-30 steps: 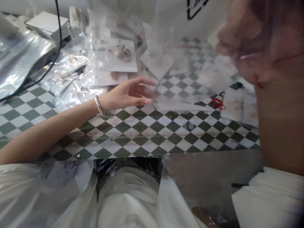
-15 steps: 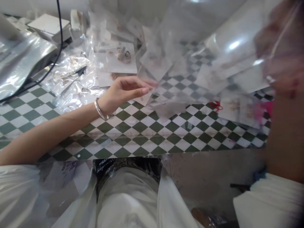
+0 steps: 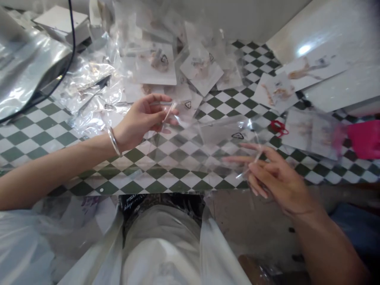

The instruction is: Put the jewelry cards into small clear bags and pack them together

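A clear plastic bag (image 3: pixel 208 138), printed with a small black triangle mark, is stretched between my two hands above the checkered tabletop. My left hand (image 3: pixel 145 118), with a silver bangle at the wrist, pinches the bag's left edge between thumb and fingers. Its right end is gripped by my right hand (image 3: pixel 273 174), whose index finger points left along the plastic. Beyond the bag, several clear packets with white cards lie piled, one card (image 3: pixel 202 71) turned like a diamond. The bag's exact outline is hard to make out.
Shiny plastic packets (image 3: pixel 86 91) heap at the left under a black cable (image 3: pixel 72 39). A white box (image 3: pixel 62 21) stands behind them. Carded packets (image 3: pixel 276 93), a red loop (image 3: pixel 279 128) and a pink item (image 3: pixel 363 138) lie at the right. The table edge (image 3: pixel 178 189) runs near my lap.
My right hand has come down and left from the upper right, where it was blurred behind plastic. My left hand has shifted slightly left. The clear bag now lies lower, spread between both hands.
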`<control>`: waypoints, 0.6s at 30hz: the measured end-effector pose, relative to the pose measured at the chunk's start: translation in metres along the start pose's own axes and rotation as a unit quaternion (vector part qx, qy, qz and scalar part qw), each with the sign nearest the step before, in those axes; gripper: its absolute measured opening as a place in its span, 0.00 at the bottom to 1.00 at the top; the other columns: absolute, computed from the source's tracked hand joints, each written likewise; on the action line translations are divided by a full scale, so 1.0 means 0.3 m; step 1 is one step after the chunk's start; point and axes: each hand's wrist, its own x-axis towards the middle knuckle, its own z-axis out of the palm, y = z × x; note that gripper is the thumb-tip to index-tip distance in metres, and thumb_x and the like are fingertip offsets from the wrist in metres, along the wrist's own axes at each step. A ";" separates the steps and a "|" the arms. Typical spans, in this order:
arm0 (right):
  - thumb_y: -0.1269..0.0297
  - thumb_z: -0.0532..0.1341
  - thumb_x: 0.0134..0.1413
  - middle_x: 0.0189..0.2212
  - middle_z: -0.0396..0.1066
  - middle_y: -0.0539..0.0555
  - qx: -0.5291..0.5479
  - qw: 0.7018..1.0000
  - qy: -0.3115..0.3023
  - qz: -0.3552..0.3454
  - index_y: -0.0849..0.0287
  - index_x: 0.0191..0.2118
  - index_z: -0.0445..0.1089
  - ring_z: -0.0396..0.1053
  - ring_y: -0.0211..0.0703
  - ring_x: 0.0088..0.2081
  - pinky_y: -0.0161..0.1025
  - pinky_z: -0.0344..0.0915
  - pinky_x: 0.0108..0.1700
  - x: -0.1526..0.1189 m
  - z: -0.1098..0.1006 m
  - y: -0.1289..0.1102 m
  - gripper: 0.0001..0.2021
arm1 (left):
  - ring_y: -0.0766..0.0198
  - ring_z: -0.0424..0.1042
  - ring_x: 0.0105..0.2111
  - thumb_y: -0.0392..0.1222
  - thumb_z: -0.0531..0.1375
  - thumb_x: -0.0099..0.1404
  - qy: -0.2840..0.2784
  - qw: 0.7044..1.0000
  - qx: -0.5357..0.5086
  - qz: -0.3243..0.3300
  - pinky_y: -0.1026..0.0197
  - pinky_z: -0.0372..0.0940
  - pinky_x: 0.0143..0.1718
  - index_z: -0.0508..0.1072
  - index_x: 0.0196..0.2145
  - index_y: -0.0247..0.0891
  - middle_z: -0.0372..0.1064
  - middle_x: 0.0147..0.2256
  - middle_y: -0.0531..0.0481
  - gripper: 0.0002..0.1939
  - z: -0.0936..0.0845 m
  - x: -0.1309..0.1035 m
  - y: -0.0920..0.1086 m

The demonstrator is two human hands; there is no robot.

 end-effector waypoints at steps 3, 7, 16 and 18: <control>0.45 0.58 0.60 0.31 0.74 0.52 -0.136 0.983 0.099 -0.069 0.54 0.48 0.57 0.59 0.31 0.16 0.31 0.56 0.17 -0.030 -0.040 0.022 0.20 | 0.70 0.73 0.24 0.25 0.62 0.63 0.012 0.994 0.090 0.056 0.69 0.64 0.21 0.68 0.39 0.34 0.71 0.29 0.52 0.09 0.003 0.017 -0.005; 0.53 0.60 0.62 0.37 0.72 0.52 -0.347 0.877 0.267 -0.196 0.54 0.51 0.63 0.61 0.27 0.23 0.29 0.57 0.24 0.005 -0.058 -0.046 0.16 | 0.75 0.68 0.20 0.27 0.63 0.63 -0.002 0.962 0.217 0.169 0.70 0.57 0.17 0.68 0.38 0.37 0.68 0.28 0.56 0.10 -0.001 0.058 -0.013; 0.53 0.67 0.53 0.46 0.73 0.54 0.016 0.961 -0.192 -0.201 0.63 0.52 0.69 0.60 0.22 0.25 0.24 0.57 0.24 0.378 0.109 -0.254 0.24 | 0.72 0.69 0.27 0.42 0.60 0.70 -0.035 0.850 0.343 0.397 0.67 0.60 0.23 0.68 0.44 0.41 0.72 0.37 0.51 0.07 0.024 0.033 0.002; 0.57 0.68 0.52 0.34 0.73 0.51 0.083 0.952 -0.235 -0.178 0.64 0.43 0.71 0.64 0.26 0.29 0.24 0.58 0.26 0.404 0.152 -0.279 0.17 | 0.75 0.63 0.20 0.42 0.59 0.70 -0.013 0.833 0.360 0.420 0.65 0.59 0.23 0.69 0.43 0.41 0.73 0.38 0.52 0.05 0.032 0.007 0.019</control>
